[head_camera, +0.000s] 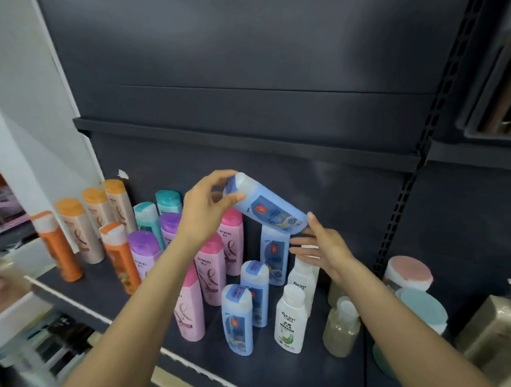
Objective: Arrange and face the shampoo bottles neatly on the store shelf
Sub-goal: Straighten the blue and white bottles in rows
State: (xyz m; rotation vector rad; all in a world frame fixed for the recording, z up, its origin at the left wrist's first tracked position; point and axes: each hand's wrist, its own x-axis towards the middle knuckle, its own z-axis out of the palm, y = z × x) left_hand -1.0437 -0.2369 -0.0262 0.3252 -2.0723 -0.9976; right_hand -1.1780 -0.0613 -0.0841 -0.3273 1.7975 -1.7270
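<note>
Smooth rounded blue bottle (266, 206) in left grip (203, 209)

Bare forearms — seemingly no sleeves

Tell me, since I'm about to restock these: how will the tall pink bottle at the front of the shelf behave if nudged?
The front pink bottle looks tall and narrow, so it probably tips rather than slides. Its glossy plastic likely feels rigid but a bit slippery. It would probably knock the pink bottle behind, which stands close.
</note>
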